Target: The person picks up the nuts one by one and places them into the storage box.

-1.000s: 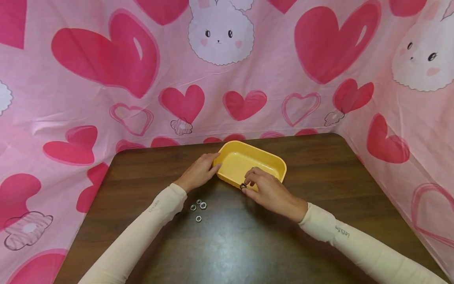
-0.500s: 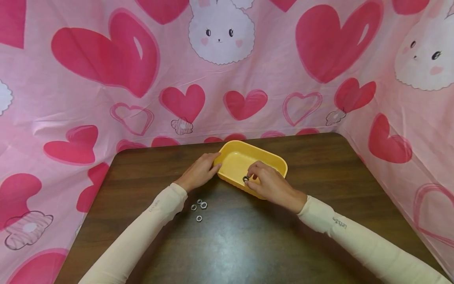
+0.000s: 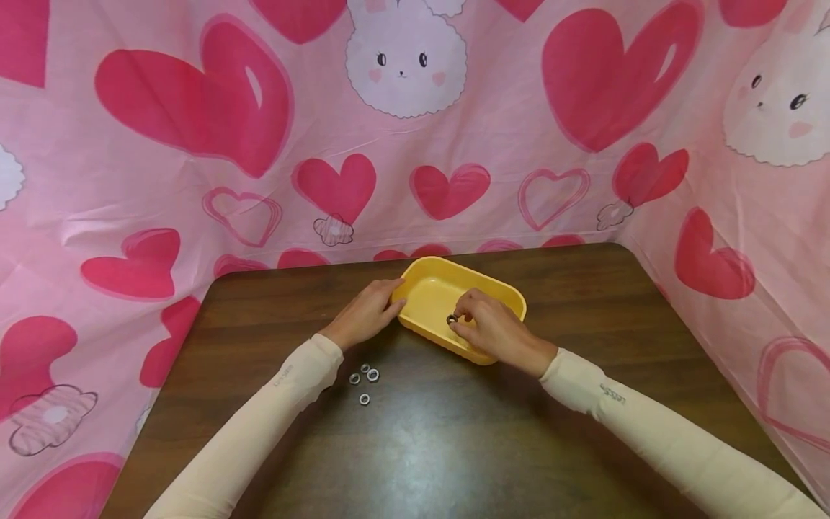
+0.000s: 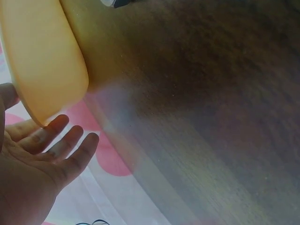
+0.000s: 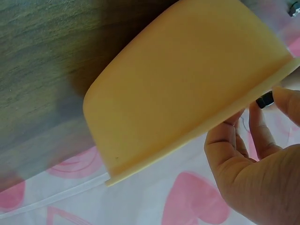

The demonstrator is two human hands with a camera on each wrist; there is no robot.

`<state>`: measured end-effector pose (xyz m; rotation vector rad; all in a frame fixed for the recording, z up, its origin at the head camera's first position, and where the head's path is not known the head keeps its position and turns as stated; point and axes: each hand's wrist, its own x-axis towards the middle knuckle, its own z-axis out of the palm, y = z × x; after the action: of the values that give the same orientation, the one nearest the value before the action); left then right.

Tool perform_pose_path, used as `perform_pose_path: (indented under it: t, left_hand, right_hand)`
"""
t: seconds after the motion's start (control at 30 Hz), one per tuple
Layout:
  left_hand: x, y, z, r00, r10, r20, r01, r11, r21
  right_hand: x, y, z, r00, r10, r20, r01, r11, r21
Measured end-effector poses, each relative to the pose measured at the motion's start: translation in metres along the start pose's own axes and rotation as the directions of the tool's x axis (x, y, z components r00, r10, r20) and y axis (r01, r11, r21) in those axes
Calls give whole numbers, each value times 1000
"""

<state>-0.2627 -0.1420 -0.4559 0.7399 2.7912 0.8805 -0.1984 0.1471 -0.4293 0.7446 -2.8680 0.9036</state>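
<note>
A yellow plastic tray (image 3: pixel 415 317) sits on the table, angled, near its back edge. My left hand (image 3: pixel 364 311) holds the tray's left end, thumb and fingers at the rim; the left wrist view shows the other fingers (image 4: pixel 83 152) spread loosely beside it. Over the tray's front side, my right hand (image 3: pixel 496 328) pinches a dark metal nut (image 3: pixel 452 318) between thumb and fingertips. The right wrist view has this nut (image 5: pixel 265 100) edge-on, just above the rim. Several silver hex nuts (image 3: pixel 372 375) lie on the table in front of my left wrist.
The dark wood-grain table (image 3: pixel 428 447) reaches back to a pink cloth (image 3: pixel 389 137) printed with hearts and rabbits. That cloth hangs behind the table and along both sides.
My right hand has moved back and inward with the nut, from the tray's front rim to over its inside. The left hand stays at the tray's left end.
</note>
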Motion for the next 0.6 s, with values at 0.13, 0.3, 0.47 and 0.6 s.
perform_pose_path:
  t: [0.13,0.3,0.47,0.6]
  left_hand:
    - [1,-1,0,1000,15,-4,-15,1000,3]
    - [1,-2,0,999,35,-13,-35,999,-2]
    - [1,-1,-1,1000,23,-9,-24,1000,-7]
    - [0,0,-1,1000,20,-10,-20,1000,-4]
  right_hand:
    - [5,2,1,1000,22,14,-22,1000,-7]
    - [11,12,8,1000,27,8,-27,1000,11]
    - [19,29,19,1000,26,2,-26,1000,2]
    - [22,35,23,1000,10,5,-10,1000,-13]
